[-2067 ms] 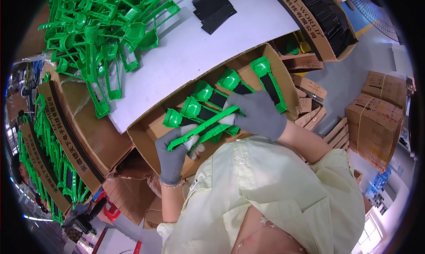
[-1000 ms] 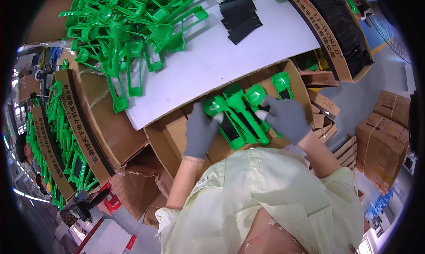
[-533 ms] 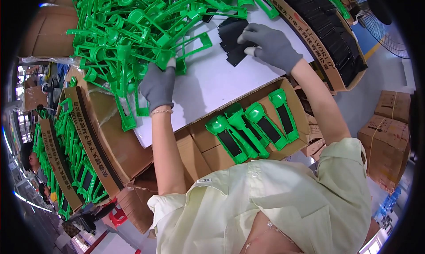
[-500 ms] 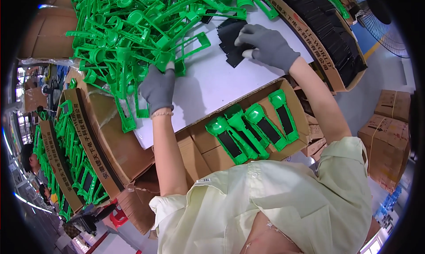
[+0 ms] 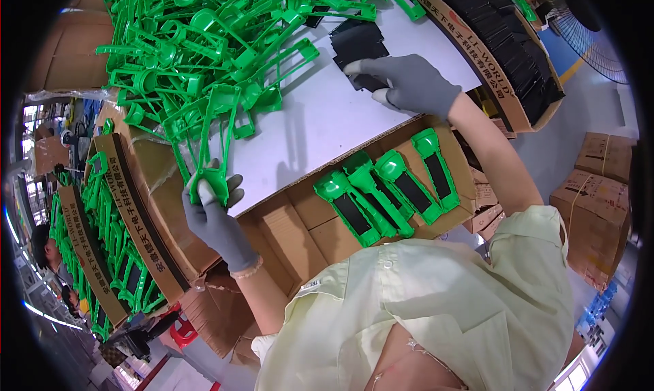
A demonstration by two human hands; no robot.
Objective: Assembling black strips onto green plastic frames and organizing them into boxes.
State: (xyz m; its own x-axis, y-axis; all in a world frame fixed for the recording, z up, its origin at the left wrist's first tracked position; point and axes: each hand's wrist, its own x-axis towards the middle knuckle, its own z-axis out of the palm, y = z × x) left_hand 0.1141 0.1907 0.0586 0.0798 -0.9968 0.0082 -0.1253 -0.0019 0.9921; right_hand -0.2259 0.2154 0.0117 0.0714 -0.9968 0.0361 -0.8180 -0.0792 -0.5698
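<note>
My left hand (image 5: 219, 217), in a grey glove with bare fingertips, is closed round one end of a green plastic frame (image 5: 212, 181) at the near left edge of the white work surface. The frame's long open arms reach up toward the heap of green plastic frames (image 5: 204, 57). My right hand (image 5: 412, 84), gloved alike, has its thumb and a finger on a black rectangular strip (image 5: 370, 82) at the near end of a small pile of black strips (image 5: 357, 40). The palm side of that hand is hidden.
Just below the white surface (image 5: 320, 125), an open cardboard box (image 5: 293, 221) holds several green frames with black strips fitted (image 5: 409, 186). A carton of black strips (image 5: 501, 37) stands at the far right, cartons of green frames (image 5: 136, 207) at the left. Beyond are stacked boxes (image 5: 589, 207) and a fan (image 5: 586, 23).
My left hand has come down and left from the heap, drawing a green frame with it. My right hand has shifted slightly nearer and left, and the black strips have shifted under its fingers.
</note>
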